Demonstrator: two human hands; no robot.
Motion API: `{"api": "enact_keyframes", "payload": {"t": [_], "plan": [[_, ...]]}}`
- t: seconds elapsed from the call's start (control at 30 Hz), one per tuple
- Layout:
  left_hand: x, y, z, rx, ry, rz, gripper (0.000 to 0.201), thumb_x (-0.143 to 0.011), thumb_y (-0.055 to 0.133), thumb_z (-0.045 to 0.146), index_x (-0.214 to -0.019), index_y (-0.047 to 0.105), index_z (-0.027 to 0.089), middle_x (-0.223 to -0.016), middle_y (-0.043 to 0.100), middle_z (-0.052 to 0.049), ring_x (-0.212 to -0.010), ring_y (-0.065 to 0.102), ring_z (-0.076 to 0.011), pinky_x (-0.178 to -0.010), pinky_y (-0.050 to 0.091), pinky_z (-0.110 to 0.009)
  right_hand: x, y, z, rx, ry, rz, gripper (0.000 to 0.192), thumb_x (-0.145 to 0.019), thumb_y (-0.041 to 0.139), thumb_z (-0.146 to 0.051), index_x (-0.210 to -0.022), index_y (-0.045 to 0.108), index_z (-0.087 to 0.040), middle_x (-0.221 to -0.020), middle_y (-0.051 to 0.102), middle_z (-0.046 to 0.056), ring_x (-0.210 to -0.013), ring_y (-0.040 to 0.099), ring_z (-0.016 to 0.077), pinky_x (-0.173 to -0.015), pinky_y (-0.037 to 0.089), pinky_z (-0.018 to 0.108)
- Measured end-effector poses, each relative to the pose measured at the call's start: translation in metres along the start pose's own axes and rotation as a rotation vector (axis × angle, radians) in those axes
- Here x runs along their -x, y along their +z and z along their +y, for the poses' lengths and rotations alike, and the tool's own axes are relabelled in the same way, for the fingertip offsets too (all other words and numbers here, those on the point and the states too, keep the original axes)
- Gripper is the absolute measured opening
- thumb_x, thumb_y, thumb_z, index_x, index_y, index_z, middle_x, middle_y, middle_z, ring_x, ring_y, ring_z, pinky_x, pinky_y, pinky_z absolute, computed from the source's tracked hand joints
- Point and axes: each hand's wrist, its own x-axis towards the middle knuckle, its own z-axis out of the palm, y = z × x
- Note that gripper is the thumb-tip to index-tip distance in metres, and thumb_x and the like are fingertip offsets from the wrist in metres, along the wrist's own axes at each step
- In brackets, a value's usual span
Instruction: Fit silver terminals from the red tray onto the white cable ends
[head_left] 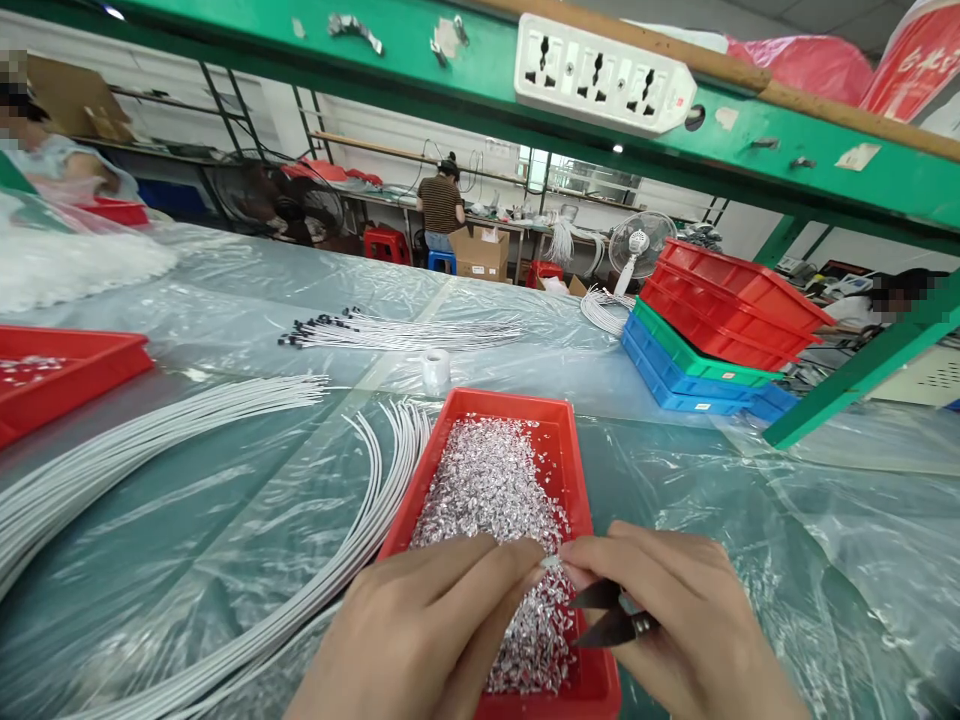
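Observation:
Over the red tray (581,500) my two hands meet, fingertips almost touching. A small whitish piece (551,563) is pinched between them; whether it is the end of a cable, I cannot tell. My left hand (427,620) is closed, its thumb mostly hidden. My right hand (675,610) is closed too, pinching at the piece while it keeps a pair of dark-bladed scissors (611,625) in the palm, blades apart and pointing left. Small shiny silvery bits (487,480) fill much of the tray. White cables (375,530) curve along its left side, partly behind my left hand.
Another white cable bundle (150,430) and a red tray (82,350) lie left. Behind stand a clear tape roll (436,372) and black-tipped cables (405,333). Stacked crates (720,310) and a green post (862,355) are right; a green beam with a power strip (600,75) crosses above.

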Motion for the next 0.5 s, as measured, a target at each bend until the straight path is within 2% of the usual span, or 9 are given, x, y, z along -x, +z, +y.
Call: {"api": "enact_keyframes", "payload": {"t": [0.13, 0.23, 0.33, 0.5], "plan": [[-0.002, -0.003, -0.002, 0.018, 0.049, -0.063, 0.023, -0.101, 0.036, 0.016, -0.105, 0.058, 0.021, -0.08, 0.068, -0.001, -0.063, 0.064, -0.0149, -0.055, 0.052, -0.025, -0.002, -0.001, 0.0, -0.188, 0.168, -0.048, 0.021, -0.083, 0.048, -0.005, -0.09, 0.055, -0.023, -0.072, 0.053, -0.009, -0.057, 0.047, 0.0079, -0.052, 0.031, 0.022], [-0.006, -0.002, -0.005, 0.038, 0.103, -0.067, 0.026, -0.1, 0.034, 0.012, -0.102, 0.059, 0.02, -0.079, 0.066, -0.001, -0.066, 0.061, -0.0167, -0.056, 0.049, -0.027, -0.005, 0.0, 0.005, -0.373, 0.316, -0.139, 0.018, -0.071, 0.046, -0.005, -0.077, 0.05, -0.022, -0.065, 0.045, -0.01, -0.056, 0.039, 0.0084, -0.05, 0.026, 0.022], [-0.008, 0.002, -0.009, 0.065, 0.15, -0.06, 0.028, -0.102, 0.032, 0.013, -0.1, 0.059, 0.019, -0.079, 0.066, -0.002, -0.07, 0.059, -0.0177, -0.057, 0.046, -0.028, -0.009, 0.001, 0.014, -0.538, 0.42, -0.256, 0.014, -0.074, 0.049, -0.007, -0.071, 0.044, -0.02, -0.063, 0.038, -0.008, -0.057, 0.031, 0.0104, -0.05, 0.024, 0.023], [-0.009, 0.003, -0.014, 0.097, 0.226, -0.067, 0.029, -0.103, 0.03, 0.014, -0.101, 0.059, 0.018, -0.081, 0.066, -0.002, -0.072, 0.055, -0.0173, -0.064, 0.042, -0.031, -0.019, 0.003, 0.026, -0.886, 0.518, -0.387, 0.014, -0.081, 0.057, -0.012, -0.072, 0.048, -0.017, -0.068, 0.043, -0.004, -0.057, 0.032, 0.0104, -0.047, 0.024, 0.021]]}}
